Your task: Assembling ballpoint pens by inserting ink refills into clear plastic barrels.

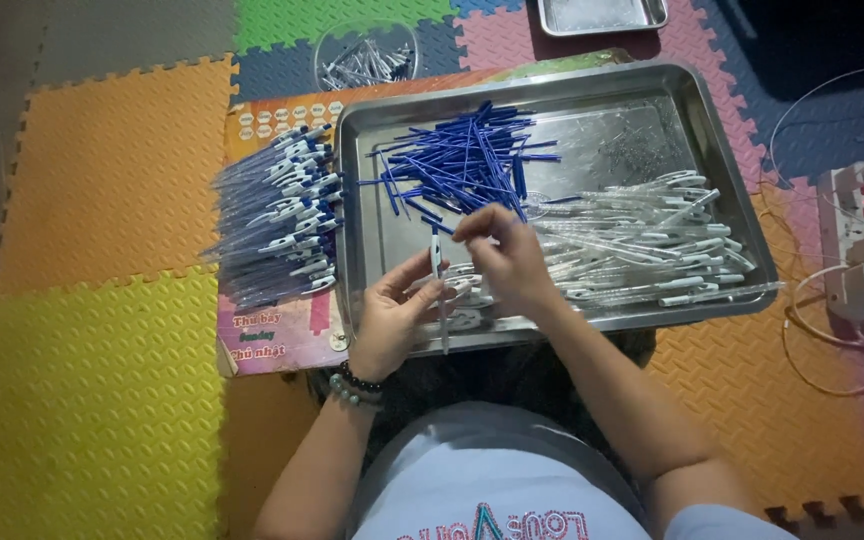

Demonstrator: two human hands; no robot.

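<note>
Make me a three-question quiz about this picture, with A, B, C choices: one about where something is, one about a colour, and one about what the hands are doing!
1. Where is the pile of finished pens?
A. Left of the tray
B. Inside the tray
C. On the white power strip

2. What colour are the refills heaped in the tray?
A. Red
B. Blue
C. Green

3. What are the hands doing?
A. Resting flat on the mat
B. Lifting the tray
C. Holding one pen together

Answers:
1. A, the pens lie on the board beside the tray's left rim.
2. B, the heap of thin sticks is plainly blue.
3. C, the left hand and right hand both pinch one pen above the tray.
</note>
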